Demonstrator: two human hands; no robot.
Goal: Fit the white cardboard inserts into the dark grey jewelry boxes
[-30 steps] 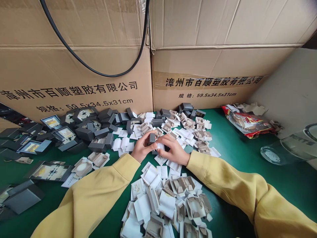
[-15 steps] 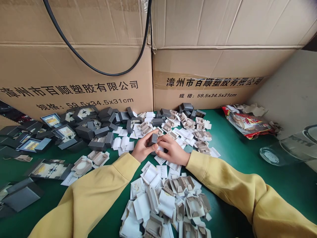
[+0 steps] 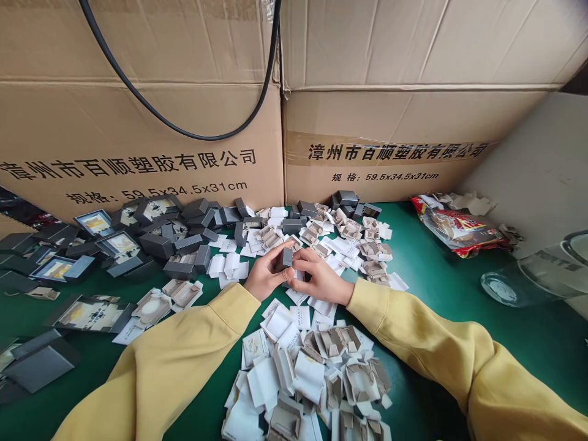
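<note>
The small dark grey box (image 3: pixel 286 260) lies right between the two hands, over the middle of the counter (image 3: pixel 427 275), so neither hand has to reach for it; what matters is which side of it each one takes. The left hand (image 3: pixel 267 274) has the firmer hold: its fingers pass along the far left side of the box and its thumb comes across the near side, closing narrowly around it. The right hand (image 3: pixel 321 277) comes in from the right with bent fingers, the tips drawn up against the right side of the box and the thumb lower and nearer; whether it pinches the box or only steadies it cannot be told, since the fingers hide that side. The visible dark face looks a little taller than it is wide and is turned toward the near side, but the fingers cover too much to be sure of the long axis. Both sleeves (image 3: pixel 197 343) run in from the near corners, one on each side of the near heap of white card inserts (image 3: pixel 294 373), and the hands meet just beyond its far edge. More grey boxes (image 3: pixel 156 246) lie to the left and far left, apart from the hands, while other loose inserts (image 3: pixel 340 245) lie just beyond them, toward the far right.
</note>
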